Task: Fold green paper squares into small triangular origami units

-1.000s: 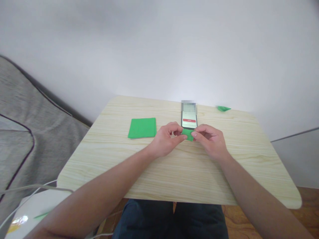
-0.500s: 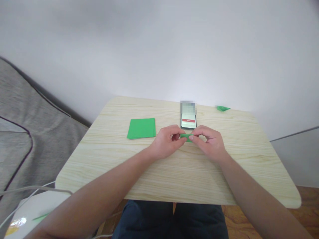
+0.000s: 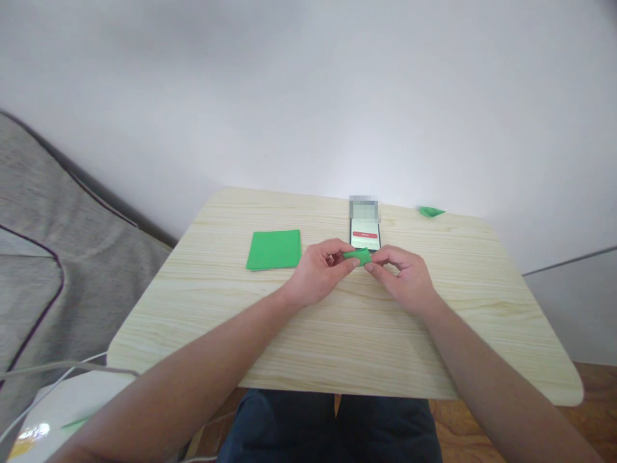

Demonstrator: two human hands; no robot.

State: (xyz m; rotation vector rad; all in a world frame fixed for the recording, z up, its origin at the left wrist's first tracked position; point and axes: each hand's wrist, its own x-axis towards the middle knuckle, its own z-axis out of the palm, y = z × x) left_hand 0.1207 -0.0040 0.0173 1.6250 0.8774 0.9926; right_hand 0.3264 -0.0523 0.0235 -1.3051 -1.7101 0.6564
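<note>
A small folded piece of green paper [image 3: 359,256] is pinched between both my hands over the middle of a light wooden table [image 3: 337,321]. My left hand [image 3: 318,273] grips its left end with thumb and fingers closed. My right hand [image 3: 402,278] pinches its right end. A phone [image 3: 365,230] with a lit screen lies flat just behind the paper. A stack of green square sheets [image 3: 274,249] lies to the left of my left hand.
A small folded green paper figure [image 3: 431,211] sits near the table's far right edge. A grey sofa [image 3: 48,238] stands at the left. A white object with cables [image 3: 62,399] lies on the floor at the lower left. A white wall rises behind the table.
The green piece looked broader a second ago, then flattened into a thin strip; now it is lifted slightly and turned. Both hands stayed in place, only the fingers worked.
</note>
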